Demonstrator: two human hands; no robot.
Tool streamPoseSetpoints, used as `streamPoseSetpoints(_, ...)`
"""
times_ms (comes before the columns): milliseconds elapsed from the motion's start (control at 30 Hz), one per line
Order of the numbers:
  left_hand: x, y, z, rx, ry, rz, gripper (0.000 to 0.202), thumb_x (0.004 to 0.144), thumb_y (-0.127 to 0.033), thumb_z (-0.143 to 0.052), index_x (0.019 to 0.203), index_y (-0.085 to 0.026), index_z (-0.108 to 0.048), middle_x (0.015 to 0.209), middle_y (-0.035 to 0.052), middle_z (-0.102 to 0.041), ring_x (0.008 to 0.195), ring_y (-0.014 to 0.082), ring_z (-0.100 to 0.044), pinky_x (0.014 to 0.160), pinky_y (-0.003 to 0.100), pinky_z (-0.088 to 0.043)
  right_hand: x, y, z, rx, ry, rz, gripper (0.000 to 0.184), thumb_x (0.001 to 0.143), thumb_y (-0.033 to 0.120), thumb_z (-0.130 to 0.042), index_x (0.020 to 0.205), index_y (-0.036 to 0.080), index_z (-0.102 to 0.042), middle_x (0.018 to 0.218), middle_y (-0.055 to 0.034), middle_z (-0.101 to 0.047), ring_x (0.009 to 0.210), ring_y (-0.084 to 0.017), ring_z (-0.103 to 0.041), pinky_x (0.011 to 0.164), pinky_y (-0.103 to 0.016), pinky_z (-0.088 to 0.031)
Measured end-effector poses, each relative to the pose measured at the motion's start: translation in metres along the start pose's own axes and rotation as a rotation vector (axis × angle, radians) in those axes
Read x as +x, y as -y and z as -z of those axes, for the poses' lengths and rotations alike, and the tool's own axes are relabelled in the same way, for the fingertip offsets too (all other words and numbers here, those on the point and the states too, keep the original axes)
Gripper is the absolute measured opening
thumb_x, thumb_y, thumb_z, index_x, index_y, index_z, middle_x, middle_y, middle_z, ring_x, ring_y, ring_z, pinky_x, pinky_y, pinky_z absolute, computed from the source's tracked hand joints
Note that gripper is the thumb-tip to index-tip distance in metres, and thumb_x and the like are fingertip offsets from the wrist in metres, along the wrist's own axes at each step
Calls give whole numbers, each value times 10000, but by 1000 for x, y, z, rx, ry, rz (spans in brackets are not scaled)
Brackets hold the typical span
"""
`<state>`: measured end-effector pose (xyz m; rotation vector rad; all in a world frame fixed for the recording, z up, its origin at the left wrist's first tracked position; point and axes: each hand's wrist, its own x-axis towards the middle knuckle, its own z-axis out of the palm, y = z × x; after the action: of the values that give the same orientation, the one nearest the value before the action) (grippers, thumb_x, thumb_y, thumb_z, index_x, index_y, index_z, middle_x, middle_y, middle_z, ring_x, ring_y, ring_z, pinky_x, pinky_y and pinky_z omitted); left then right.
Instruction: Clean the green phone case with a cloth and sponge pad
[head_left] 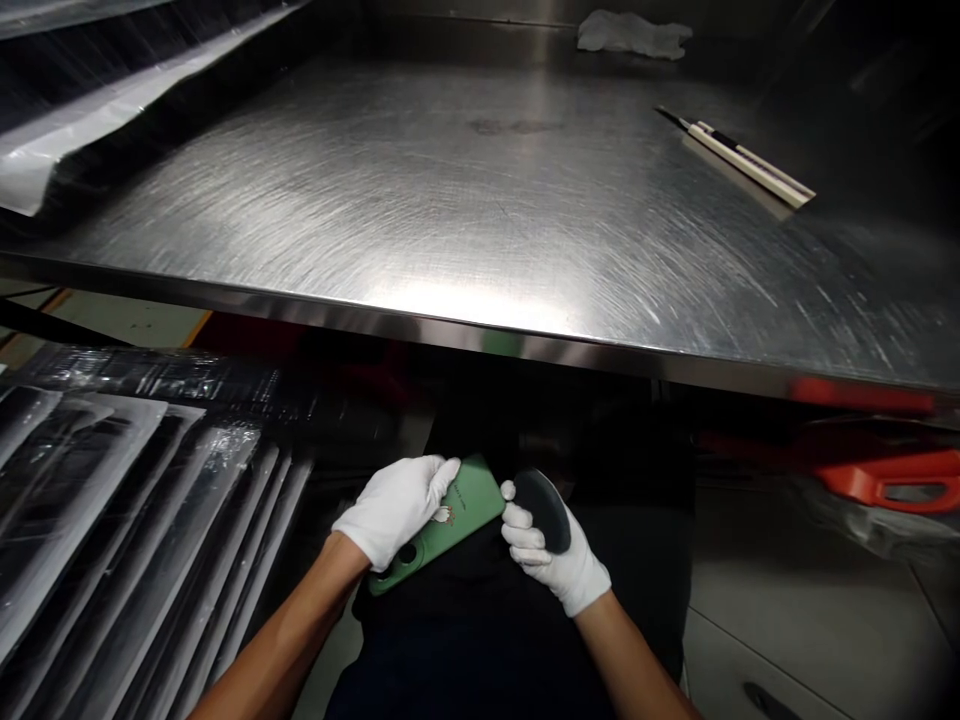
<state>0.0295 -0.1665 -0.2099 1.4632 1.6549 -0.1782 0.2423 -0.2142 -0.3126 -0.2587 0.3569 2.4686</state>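
Observation:
My left hand (pixel 403 506), in a white glove, is closed on a green phone case (pixel 478 497) above my lap. Camera cutouts show at the case's lower left end, and a small printed figure with dark lettering lies near its middle. My right hand (pixel 551 560), also gloved in white, grips a dark grey, rounded pad (pixel 541 510). Its fingertips are close beside the right corner of the case; whether they touch it I cannot tell.
A scratched steel table (pixel 420 210) stretches ahead, its front edge above my hands. On it lie a craft knife (pixel 742 160) and a crumpled cloth (pixel 634 35). Plastic-wrapped trays (pixel 135 540) are stacked at the left. A red plastic handle (pixel 892 480) shows at the right.

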Motion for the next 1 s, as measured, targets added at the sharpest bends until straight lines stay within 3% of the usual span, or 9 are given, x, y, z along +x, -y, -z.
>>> streamPoseSetpoints(233, -11, 7, 6, -60, -94, -40, 348, 959, -480, -401, 820, -196, -547, 699, -14, -654, 692, 157, -657, 641, 281, -456, 0, 0, 4, -24, -8, 21, 267, 952, 392, -543, 983, 129, -573, 637, 66, -471, 413, -20, -371, 321, -120, -271)
streamPoseSetpoints(333, -20, 15, 8, -104, -209, -12, 300, 950, -471, -378, 961, -249, -580, 912, -1, -677, 874, 187, -650, 772, 298, -463, -3, 1, 0, -63, -14, 46, 252, 955, 377, -541, 991, 130, -572, 630, 70, -464, 402, -17, -352, 311, -119, -249)
streamPoseSetpoints(433, -35, 30, 16, -173, -316, 80, 289, 945, -367, -356, 1107, -256, -568, 1128, 24, -632, 1080, 217, -577, 970, 344, -398, -9, 2, -5, -91, -16, 111, 243, 948, 371, -550, 977, 130, -572, 611, 78, -440, 392, -15, -324, 304, -121, -222)
streamPoseSetpoints(567, -67, 52, 22, -347, -198, 182, 352, 872, -329, -475, 1203, -225, -533, 1066, 54, -641, 997, 245, -619, 888, 371, -484, -13, 2, -7, -120, -47, 198, 217, 937, 343, -567, 976, 129, -576, 627, 73, -444, 411, -18, -326, 318, -124, -224)
streamPoseSetpoints(700, -89, 59, 0, -592, -124, 183, 513, 769, -348, -633, 1252, -231, -508, 925, 26, -658, 878, 238, -659, 780, 339, -548, -6, 0, -4, -182, -114, 217, 202, 916, 325, -594, 965, 129, -581, 633, 71, -450, 413, -16, -308, 328, -129, -218)
streamPoseSetpoints(867, -87, 54, -33, -895, -233, 155, 626, 704, -279, -685, 1273, -191, -441, 1059, 70, -664, 1001, 242, -657, 885, 344, -554, 4, -4, -3, -302, -263, 211, 246, 892, 382, -615, 855, 143, -567, 607, 80, -402, 415, -15, -267, 343, -137, -183)
streamPoseSetpoints(1000, -78, 45, -33, -1025, -344, 110, 609, 786, -379, -657, 1309, -187, -410, 1141, 88, -658, 1111, 240, -623, 979, 343, -520, 4, -12, -10, -453, -391, 193, 315, 915, 470, -576, 1005, 169, -593, 554, 100, -303, 415, -20, -210, 363, -144, -137)
